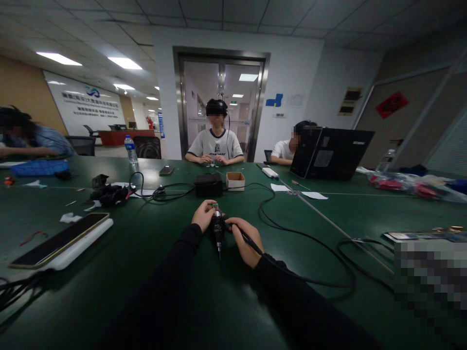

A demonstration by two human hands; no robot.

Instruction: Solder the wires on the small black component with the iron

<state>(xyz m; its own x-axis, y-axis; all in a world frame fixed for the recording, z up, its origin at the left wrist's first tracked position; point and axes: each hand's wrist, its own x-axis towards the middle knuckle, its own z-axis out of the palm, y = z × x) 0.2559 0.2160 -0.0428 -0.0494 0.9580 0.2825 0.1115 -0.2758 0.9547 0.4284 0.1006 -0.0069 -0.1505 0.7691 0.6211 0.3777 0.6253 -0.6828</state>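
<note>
A black electric screwdriver (218, 226) lies on the table between my hands, its thin metal bit pointing towards me. Its far end shows a whitish section and a small green piece (215, 206) like a circuit board. My left hand (203, 215) is closed around that far end, thumb and fingers at the green piece. In my right hand (247, 239) is a black pen-like tool that looks like a soldering iron, gripped like a pen. Its front end reaches the screwdriver's right side, but the tip is too dark to make out. A black cable (310, 280) trails from it over my forearm.
Ahead stand a black box (208, 184) and a small open carton (235, 181). A phone (62, 238) rests on a white block at left. Cables loop across both sides. A large black laptop (330, 153) stands back right. Several people sit around the table.
</note>
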